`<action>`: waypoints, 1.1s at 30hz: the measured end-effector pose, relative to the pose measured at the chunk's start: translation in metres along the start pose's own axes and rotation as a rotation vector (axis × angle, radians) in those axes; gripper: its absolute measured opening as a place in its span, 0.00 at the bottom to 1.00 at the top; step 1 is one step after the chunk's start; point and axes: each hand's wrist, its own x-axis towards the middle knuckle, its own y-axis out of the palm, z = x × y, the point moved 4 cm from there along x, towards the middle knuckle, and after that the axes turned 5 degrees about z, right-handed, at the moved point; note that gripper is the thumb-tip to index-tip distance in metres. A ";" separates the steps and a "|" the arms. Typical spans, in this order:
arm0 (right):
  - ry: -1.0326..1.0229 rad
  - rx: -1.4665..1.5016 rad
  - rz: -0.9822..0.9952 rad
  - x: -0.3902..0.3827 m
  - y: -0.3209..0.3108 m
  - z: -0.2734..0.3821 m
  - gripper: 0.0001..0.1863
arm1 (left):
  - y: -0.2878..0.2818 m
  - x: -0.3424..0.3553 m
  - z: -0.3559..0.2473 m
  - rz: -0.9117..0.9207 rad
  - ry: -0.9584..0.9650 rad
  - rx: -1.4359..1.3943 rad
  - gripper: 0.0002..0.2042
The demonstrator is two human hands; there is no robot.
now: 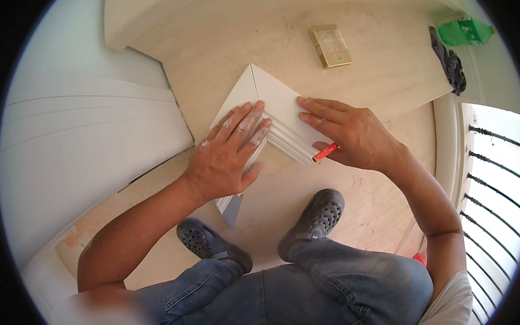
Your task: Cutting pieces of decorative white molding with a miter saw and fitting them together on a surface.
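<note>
Two white moulded pieces meet at an angled seam, forming a pointed corner on the beige stone surface. My left hand, dusted with white, lies with fingers out flat across the left piece, covering much of it. My right hand rests its index and middle fingertips on the outer edge of the right piece and grips a red pencil lower down, beside the grooved profile. A grey triangular end shows below my left hand.
A flat gold box lies farther back. A green plastic bottle and dark cloth are at the upper right. A white panel borders the left, black railing bars the right. My legs and grey clogs are below.
</note>
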 end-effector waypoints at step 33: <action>0.209 -0.006 0.085 0.030 0.009 0.036 0.45 | -0.003 0.001 0.003 0.032 0.015 -0.032 0.38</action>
